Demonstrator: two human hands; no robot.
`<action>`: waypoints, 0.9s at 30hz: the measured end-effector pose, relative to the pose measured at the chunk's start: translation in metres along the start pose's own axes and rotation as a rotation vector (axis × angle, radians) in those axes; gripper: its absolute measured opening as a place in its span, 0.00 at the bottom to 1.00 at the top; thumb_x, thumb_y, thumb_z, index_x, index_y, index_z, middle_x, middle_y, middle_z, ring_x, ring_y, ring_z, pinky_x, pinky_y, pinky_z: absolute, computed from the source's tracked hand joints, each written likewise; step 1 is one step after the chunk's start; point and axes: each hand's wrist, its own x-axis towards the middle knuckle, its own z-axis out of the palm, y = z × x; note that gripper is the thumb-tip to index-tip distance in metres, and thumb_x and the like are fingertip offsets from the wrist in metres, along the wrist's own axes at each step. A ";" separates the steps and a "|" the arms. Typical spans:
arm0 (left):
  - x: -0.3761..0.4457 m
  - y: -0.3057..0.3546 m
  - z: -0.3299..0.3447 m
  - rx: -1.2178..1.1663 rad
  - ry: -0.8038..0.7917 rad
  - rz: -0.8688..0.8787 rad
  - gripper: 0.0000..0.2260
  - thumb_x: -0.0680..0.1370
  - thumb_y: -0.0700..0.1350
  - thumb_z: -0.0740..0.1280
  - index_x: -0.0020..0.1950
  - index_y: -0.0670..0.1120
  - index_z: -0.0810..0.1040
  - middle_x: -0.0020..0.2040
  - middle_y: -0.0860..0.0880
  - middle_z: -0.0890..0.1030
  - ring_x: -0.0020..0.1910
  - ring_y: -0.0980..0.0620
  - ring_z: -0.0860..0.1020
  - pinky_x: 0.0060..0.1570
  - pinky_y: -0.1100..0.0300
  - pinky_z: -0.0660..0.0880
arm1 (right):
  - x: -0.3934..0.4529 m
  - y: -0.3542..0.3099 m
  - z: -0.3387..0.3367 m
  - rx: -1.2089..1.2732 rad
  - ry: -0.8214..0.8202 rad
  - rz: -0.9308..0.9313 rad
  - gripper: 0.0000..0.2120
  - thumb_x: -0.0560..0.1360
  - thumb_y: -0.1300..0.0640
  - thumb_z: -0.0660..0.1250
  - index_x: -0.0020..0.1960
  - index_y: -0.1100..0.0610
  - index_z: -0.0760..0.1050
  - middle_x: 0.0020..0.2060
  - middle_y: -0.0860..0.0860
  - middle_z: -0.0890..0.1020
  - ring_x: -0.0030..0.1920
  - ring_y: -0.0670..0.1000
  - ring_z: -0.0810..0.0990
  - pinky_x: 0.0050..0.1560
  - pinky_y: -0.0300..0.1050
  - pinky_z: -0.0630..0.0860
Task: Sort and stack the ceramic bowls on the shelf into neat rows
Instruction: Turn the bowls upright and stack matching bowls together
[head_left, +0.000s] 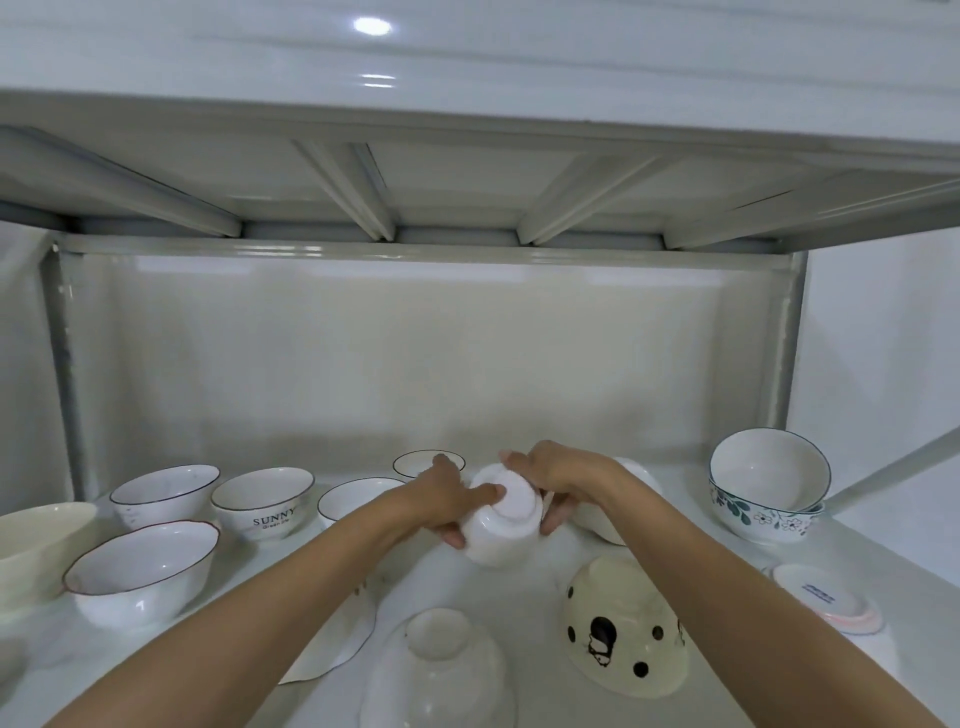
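Observation:
A plain white bowl (503, 525), turned so its foot faces me, is held at mid-shelf between both hands. My left hand (447, 499) grips its left side with the thumb on the foot. My right hand (558, 480) grips its right side. Along the back stand a dark-rimmed bowl (165, 493), a bowl lettered SUNNY (266, 501), another rimmed bowl (353, 501) and a small one (415, 461). A white bowl (631, 475) sits partly hidden behind my right wrist.
A cream bowl (36, 545) and a red-rimmed bowl (140, 569) stand at left. Near the front lie an upturned white bowl (441, 670), a dotted cream bowl (623, 623) on its side and a wavy-edged plate (337, 644). Two stacked bowls (769, 486) and an upturned saucer (823, 603) sit right.

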 end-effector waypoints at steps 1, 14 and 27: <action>0.001 0.002 -0.002 0.019 0.034 0.031 0.33 0.71 0.61 0.69 0.63 0.37 0.66 0.47 0.43 0.84 0.37 0.44 0.83 0.51 0.53 0.81 | 0.002 0.001 -0.004 0.063 0.004 -0.015 0.30 0.78 0.37 0.54 0.56 0.64 0.75 0.51 0.59 0.82 0.40 0.64 0.85 0.51 0.55 0.82; -0.021 0.003 -0.001 0.343 0.428 0.447 0.31 0.65 0.54 0.76 0.59 0.47 0.65 0.53 0.50 0.65 0.44 0.48 0.72 0.50 0.53 0.75 | 0.001 0.020 -0.033 0.506 -0.383 0.092 0.28 0.80 0.41 0.53 0.61 0.64 0.73 0.50 0.65 0.84 0.37 0.53 0.85 0.32 0.38 0.80; -0.021 -0.021 -0.003 -0.170 0.110 -0.066 0.12 0.76 0.35 0.62 0.34 0.40 0.76 0.29 0.45 0.80 0.27 0.51 0.81 0.42 0.58 0.82 | 0.008 0.023 0.004 0.372 -0.330 0.023 0.20 0.77 0.70 0.53 0.68 0.68 0.64 0.55 0.65 0.73 0.45 0.72 0.81 0.46 0.62 0.81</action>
